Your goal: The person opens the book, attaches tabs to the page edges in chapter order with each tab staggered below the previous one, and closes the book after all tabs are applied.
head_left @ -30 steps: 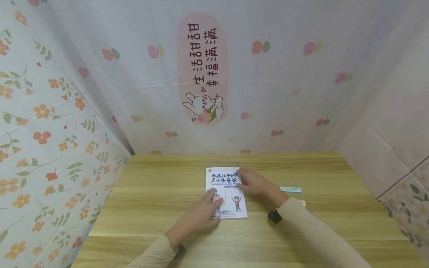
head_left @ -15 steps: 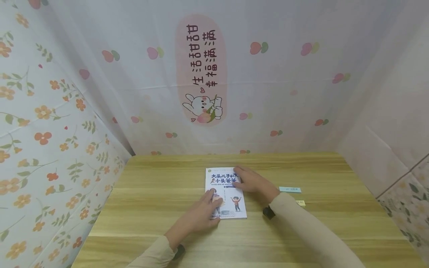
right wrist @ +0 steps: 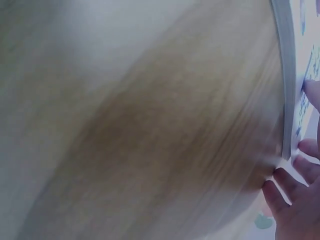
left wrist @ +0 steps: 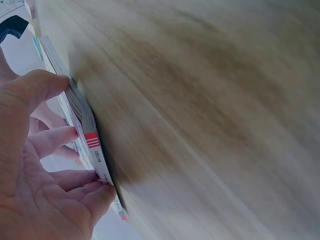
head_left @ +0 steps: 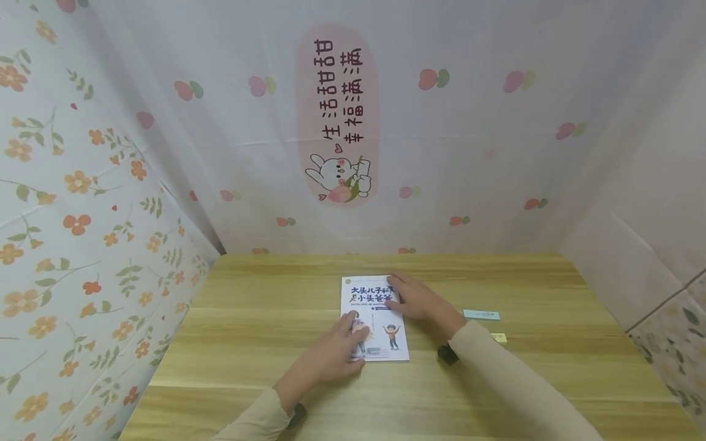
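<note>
A paperback book (head_left: 383, 337) with a white illustrated cover lies flat on the wooden table. My left hand (head_left: 331, 352) rests over its lower left part, fingers on the cover. In the left wrist view the thumb (left wrist: 55, 85) touches the page edges at the bottom, and a lower finger meets the white spine (left wrist: 96, 154) with its red band. My right hand (head_left: 421, 301) lies at the upper right corner, with fingertips along the top edge and thumb on the cover. The right wrist view shows its fingers (right wrist: 295, 192) spread around that corner.
To the right lie a pale blue strip (head_left: 482, 315) and a yellow strip (head_left: 499, 337), the latter partly behind the right sleeve (head_left: 496, 364). Printed cloth (head_left: 452, 153) hangs behind the table (head_left: 265, 294). Black devices (head_left: 448, 354) are worn at both wrists.
The right hand has shifted slightly left, a little further onto the cover. The left hand and the book keep their places; the head view moves slightly.
</note>
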### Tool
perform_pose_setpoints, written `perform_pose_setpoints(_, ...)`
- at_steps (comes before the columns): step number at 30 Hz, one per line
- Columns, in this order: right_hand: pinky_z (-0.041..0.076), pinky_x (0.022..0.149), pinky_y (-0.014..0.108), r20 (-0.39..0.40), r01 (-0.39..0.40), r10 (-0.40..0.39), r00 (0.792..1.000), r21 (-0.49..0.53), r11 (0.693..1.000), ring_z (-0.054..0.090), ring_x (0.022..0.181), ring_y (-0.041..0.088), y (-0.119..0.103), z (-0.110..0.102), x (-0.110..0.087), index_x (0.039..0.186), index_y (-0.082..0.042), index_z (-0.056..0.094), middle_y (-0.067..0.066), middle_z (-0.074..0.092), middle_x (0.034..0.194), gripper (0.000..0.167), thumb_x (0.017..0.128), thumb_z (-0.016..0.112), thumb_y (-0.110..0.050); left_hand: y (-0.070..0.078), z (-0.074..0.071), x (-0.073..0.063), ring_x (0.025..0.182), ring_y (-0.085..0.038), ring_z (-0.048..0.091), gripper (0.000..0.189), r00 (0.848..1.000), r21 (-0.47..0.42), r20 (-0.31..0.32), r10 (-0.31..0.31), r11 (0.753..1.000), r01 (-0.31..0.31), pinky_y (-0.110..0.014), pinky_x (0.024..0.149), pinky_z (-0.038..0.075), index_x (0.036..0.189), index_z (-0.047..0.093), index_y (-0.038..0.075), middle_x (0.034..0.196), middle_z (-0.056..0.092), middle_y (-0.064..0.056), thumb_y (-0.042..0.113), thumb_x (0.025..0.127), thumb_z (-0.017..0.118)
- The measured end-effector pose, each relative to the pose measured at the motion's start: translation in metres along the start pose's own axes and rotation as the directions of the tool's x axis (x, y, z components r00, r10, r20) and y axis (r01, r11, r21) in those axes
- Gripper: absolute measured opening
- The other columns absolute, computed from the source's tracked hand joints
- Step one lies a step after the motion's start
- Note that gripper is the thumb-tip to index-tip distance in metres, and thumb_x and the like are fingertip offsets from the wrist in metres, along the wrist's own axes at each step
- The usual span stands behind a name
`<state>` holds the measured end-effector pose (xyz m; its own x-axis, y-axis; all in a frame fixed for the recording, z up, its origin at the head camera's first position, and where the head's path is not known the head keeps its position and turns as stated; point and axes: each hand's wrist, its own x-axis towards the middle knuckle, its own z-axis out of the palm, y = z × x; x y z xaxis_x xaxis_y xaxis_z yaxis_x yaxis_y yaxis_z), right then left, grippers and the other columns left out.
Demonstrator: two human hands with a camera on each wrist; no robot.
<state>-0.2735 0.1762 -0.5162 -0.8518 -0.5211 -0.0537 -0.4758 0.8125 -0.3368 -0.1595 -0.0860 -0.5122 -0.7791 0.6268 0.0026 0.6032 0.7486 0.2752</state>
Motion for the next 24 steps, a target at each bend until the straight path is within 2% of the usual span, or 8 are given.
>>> perform_pose_setpoints(13,0.025,0.118,0.05,-0.026,0.021,-0.024,0.999,-0.085,0.996,0.027,0.147,0.037,0.001,0.0021,-0.0053,0.156,-0.003,0.036,0.02,0.023,0.164,0.074,0.102,0.058,-0.047,0.0053,-0.0026,0.0003,0.145,-0.043,0.029,0.067,1.0,-0.013,-0.016,-0.01,1.0,0.01,-0.051,0.113,0.033,0.151,0.05,0.009,0.158,0.027,-0.03,0.035,0.092,0.071)
perform_pose_setpoints(24,0.031,0.116,0.051,-0.035,0.087,-0.092,0.995,-0.125,0.988,0.033,0.144,0.039,-0.0033,-0.0075,-0.0076,0.152,0.001,0.042,0.024,0.028,0.161,0.067,0.103,0.06,-0.04,0.0062,-0.004,0.0001,0.146,-0.042,0.027,0.068,0.999,-0.024,0.011,-0.03,0.999,0.031,-0.05,0.115,0.031,0.151,0.049,0.01,0.159,0.025,-0.029,0.036,0.093,0.071)
